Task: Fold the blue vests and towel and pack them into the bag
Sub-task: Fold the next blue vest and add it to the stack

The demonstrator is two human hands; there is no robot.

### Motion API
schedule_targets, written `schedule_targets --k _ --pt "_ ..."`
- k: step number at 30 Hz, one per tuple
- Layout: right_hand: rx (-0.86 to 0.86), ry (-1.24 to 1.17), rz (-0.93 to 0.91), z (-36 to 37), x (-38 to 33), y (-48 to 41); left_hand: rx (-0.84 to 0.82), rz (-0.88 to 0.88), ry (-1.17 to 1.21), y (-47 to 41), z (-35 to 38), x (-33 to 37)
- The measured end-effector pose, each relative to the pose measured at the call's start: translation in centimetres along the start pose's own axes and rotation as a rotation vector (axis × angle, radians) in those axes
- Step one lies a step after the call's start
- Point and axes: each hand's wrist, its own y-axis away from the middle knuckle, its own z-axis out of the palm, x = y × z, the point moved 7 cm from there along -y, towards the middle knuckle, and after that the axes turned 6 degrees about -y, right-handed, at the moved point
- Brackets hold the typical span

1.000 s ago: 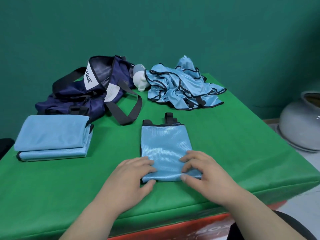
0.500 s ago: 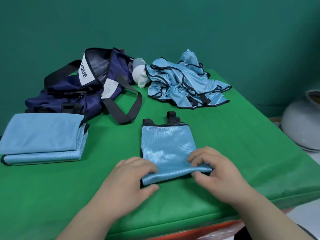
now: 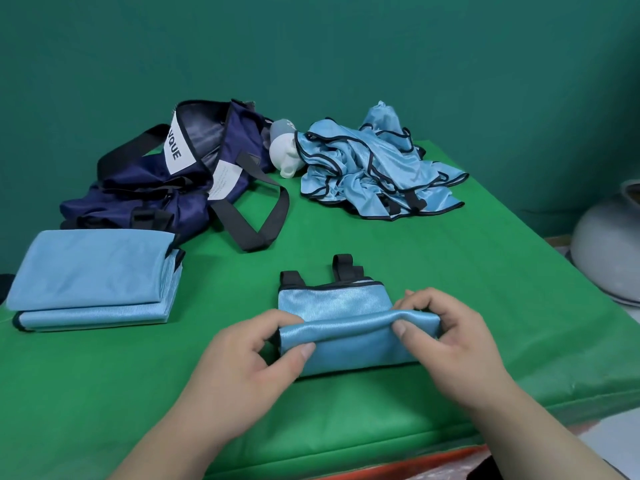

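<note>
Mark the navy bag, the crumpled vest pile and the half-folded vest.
navy bag (image 3: 145, 199), head view, on its dark side panel.
crumpled vest pile (image 3: 367, 168), head view, on the middle of the heap.
half-folded vest (image 3: 353, 351), head view, on the near fold.

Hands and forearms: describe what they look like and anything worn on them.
The left hand and right hand are bare: no gloves, rings or watch show. Nails are short, unpainted. Both forearms are sleeveless to the frame edge.

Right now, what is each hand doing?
Left hand: closed, pinching the left end of the half-folded vest.
Right hand: closed, pinching its right end.
</note>
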Motion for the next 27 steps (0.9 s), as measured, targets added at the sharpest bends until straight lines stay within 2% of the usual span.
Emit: schedule_targets --k 4,11,19,22,27 --pt "0.072 0.107 0.069 0.6 0.0 -1.0 0.051 -0.100 -0.010 -0.8 0.1 -0.6" --pt "0.131 0.233 0.154 0.6 0.5 -3.2 0.136 -0.175 -0.038 -3.3 0.0 -1.7" --pt "0.063 0.462 0.170 1.8 1.8 -6.3 0.165 -0.281 -0.061 -5.2 0.3 -3.9" --pt "0.068 0.468 0.177 1.9 2.4 -6.4 0.181 -0.236 -0.148 -5.7 0.3 -3.9" --pt "0.053 0.493 0.198 2.0 3.2 -6.6 0.154 -0.278 -0.118 -6.3 1.1 -5.0"
